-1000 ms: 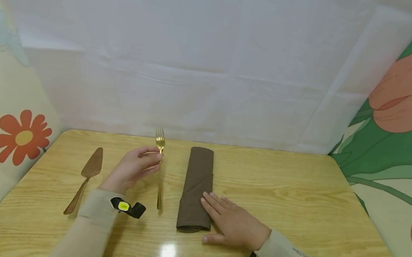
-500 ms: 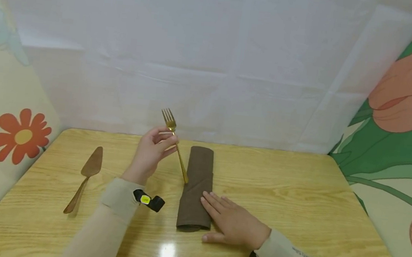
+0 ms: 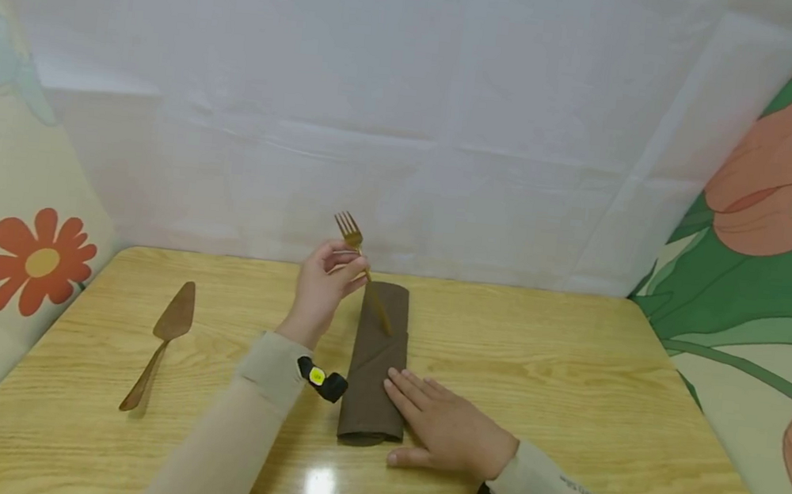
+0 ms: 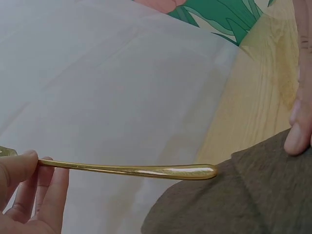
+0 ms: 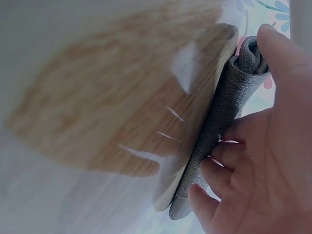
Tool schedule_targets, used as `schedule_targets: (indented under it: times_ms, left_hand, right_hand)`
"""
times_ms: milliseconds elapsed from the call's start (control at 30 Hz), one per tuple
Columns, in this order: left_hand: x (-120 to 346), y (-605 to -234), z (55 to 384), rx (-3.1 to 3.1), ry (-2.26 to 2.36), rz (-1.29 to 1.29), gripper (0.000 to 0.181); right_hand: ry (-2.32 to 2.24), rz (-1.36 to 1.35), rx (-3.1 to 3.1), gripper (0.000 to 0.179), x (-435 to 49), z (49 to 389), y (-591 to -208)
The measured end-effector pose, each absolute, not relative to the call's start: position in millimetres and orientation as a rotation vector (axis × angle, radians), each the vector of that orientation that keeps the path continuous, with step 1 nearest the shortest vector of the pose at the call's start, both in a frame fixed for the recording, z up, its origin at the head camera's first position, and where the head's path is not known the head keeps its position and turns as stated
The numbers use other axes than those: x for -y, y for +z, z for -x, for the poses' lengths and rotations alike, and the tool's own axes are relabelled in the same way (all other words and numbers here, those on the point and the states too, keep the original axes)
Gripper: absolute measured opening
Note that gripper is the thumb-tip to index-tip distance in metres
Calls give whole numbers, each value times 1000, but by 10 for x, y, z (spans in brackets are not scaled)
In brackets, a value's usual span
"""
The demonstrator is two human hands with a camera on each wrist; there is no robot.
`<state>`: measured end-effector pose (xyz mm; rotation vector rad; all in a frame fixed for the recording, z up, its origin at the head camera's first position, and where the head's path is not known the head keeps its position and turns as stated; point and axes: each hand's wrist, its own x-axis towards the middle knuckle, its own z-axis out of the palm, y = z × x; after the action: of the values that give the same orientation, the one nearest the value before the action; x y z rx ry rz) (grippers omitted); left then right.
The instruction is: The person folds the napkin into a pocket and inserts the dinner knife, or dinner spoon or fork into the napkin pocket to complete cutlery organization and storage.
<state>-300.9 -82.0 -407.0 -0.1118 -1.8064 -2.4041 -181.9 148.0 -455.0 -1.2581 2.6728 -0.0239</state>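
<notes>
A rolled brown cloth napkin (image 3: 374, 388) lies lengthwise on the table. My left hand (image 3: 324, 284) pinches a gold fork (image 3: 350, 231) near its neck, tines up and away, the handle slanting down over the napkin's far half. In the left wrist view the end of the fork handle (image 4: 190, 171) appears in front of the cloth; whether it touches cannot be told. My right hand (image 3: 450, 427) lies flat-fingered at the napkin's right side, fingertips touching it. The right wrist view shows the napkin's coiled end (image 5: 251, 61) near the thumb.
A cake server (image 3: 172, 321) with a triangular blade lies on the wooden table (image 3: 537, 348) at the left. A white sheet (image 3: 408, 121) hangs behind the table's far edge. Flower-painted panels (image 3: 42, 262) stand at both sides.
My left hand has carried the fork up, then right, from beside the napkin to above it. The fork has tilted, its handle end swinging right. My right hand stays in place.
</notes>
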Motion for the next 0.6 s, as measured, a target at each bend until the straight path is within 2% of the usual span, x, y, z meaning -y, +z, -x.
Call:
schedule_targets:
  times_ms: [133,367,600]
  left_hand:
    - [742,-4126,3047,1849,-2385,94,32]
    - [675,-4154,3110,1951,-2355,104,27]
    - [587,-4122,3166,2140,-2309,65,33]
  right_hand:
    - [-43,1255,-2659,89,-1479,1820,-4546]
    - [-4,1275,-2700,85,-1472,1825,-4539]
    - [74,1306,-2742,77,-1447,1825,-4541]
